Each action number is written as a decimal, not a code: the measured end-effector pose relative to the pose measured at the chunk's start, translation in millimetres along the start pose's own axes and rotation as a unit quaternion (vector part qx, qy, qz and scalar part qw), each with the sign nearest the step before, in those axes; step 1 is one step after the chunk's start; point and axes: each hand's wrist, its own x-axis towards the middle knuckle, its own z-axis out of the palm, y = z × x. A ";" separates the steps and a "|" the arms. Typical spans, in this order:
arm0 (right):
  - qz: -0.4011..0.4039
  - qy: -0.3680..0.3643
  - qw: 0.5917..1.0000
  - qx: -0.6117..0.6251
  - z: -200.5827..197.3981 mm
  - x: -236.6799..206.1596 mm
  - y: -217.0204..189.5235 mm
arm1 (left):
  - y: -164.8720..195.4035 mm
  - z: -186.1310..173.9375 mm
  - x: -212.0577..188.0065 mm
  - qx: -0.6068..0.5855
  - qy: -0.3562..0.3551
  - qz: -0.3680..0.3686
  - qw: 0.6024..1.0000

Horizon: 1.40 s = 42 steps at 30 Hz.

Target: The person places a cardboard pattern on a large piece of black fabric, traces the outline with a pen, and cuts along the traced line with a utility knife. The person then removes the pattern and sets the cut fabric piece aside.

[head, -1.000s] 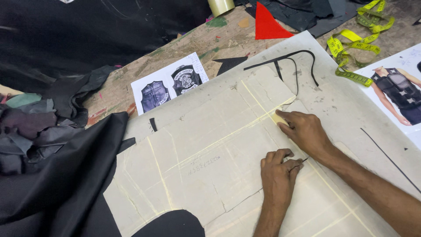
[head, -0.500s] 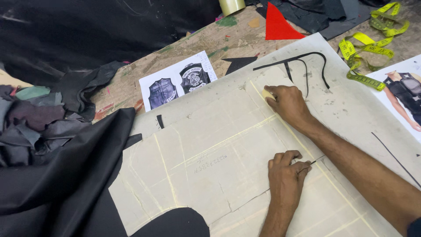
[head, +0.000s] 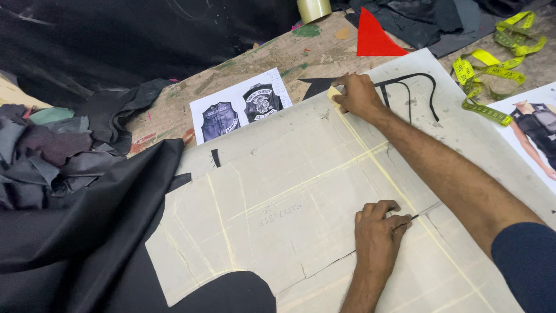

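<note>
A beige paper pattern [head: 278, 203] patched with strips of yellowish masking tape lies on the table. A long tape strip [head: 382, 168] runs diagonally across it. At the strip's far end, by the pattern's top edge, my right hand [head: 358, 94] grips a yellowish piece of masking tape [head: 334, 93] and presses it down. At the strip's near end my left hand [head: 379, 232] rests on the paper. Its fingers are curled and pinch a thin dark-tipped thing [head: 414, 217] that I cannot identify.
Black leather [head: 87, 243] overlaps the pattern's left side, with a heap of leather scraps [head: 40, 150] behind it. Beyond the pattern lie a printed sheet of black vests [head: 240, 110], a red triangle [head: 373, 35], a tape roll [head: 313, 8], a yellow measuring tape [head: 492, 64] and thin black strips [head: 414, 87].
My right hand has slid away from me along the tape line, from mid-pattern to its far edge. My left hand has stayed in place.
</note>
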 end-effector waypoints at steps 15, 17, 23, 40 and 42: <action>-0.193 0.043 0.879 -0.434 -45.6 -161.9 19.2 | -1.6 2.7 0.0 -0.007 0.018 0.012 1.000; -0.200 0.029 0.877 -0.437 -33.9 -187.1 16.9 | -2.1 2.9 -0.6 -0.009 0.018 0.014 1.000; -0.172 0.015 0.888 -0.426 -11.0 -142.9 15.9 | -3.2 3.1 -1.0 -0.002 0.018 0.016 1.000; -0.139 -0.023 0.908 -0.395 18.4 -47.1 6.8 | -3.4 0.3 -0.8 -0.014 0.008 0.009 1.000; -0.125 -0.051 0.912 -0.388 16.4 -31.5 4.2 | -3.0 -1.0 -0.6 -0.014 0.007 0.005 1.000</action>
